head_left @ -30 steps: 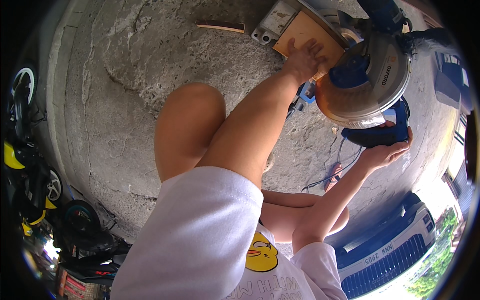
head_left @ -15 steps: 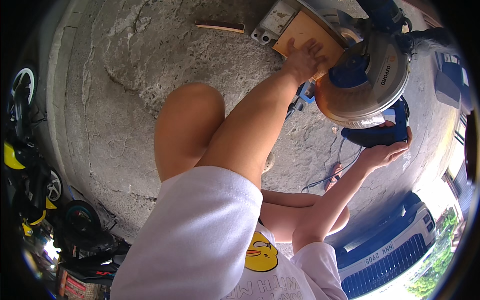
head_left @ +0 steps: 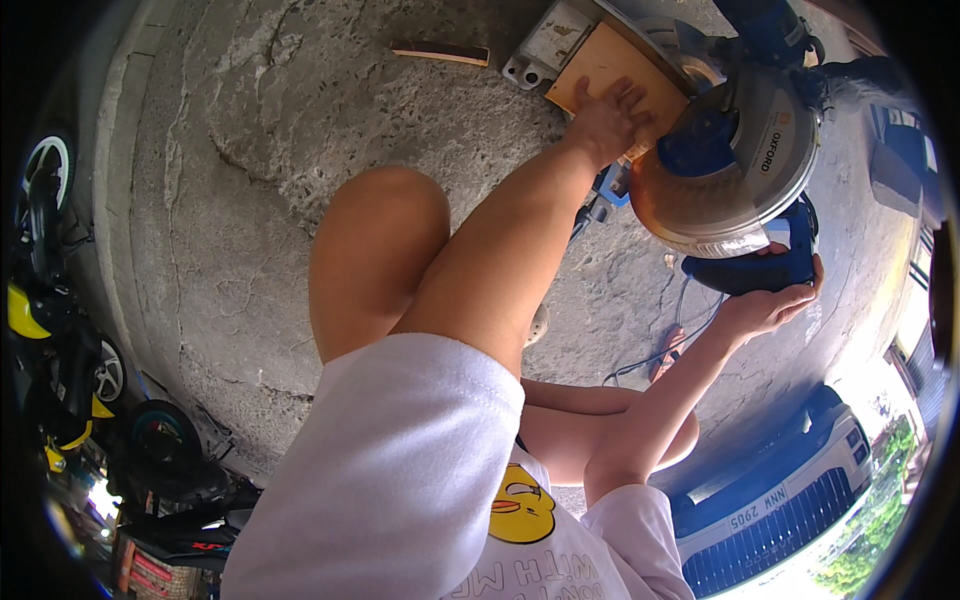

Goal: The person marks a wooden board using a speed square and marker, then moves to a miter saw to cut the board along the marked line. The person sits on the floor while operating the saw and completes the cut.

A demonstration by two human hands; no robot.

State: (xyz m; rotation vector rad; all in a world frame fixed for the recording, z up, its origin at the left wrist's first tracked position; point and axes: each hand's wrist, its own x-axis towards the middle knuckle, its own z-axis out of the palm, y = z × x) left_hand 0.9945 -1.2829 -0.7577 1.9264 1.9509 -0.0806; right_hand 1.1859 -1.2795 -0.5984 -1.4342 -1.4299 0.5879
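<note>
My left hand (head_left: 610, 122) lies with its fingers spread on a light brown wooden board (head_left: 606, 62), pressing it against the base of a miter saw. My right hand (head_left: 775, 305) is wrapped round the blue handle (head_left: 745, 272) of the miter saw (head_left: 785, 150). The saw's clear round guard and grey blade cover stand between my two hands, right beside the board. Where the blade meets the board is hidden by the guard. The grey metal base (head_left: 550, 42) of the saw shows at the board's left side.
A narrow wood strip (head_left: 440, 52) lies on the rough concrete floor (head_left: 240, 190). A dark cable (head_left: 640, 366) runs near my sandalled foot (head_left: 668, 352). Motorcycles (head_left: 75, 390) stand at the left, and a blue vehicle (head_left: 770, 500) is at the lower right.
</note>
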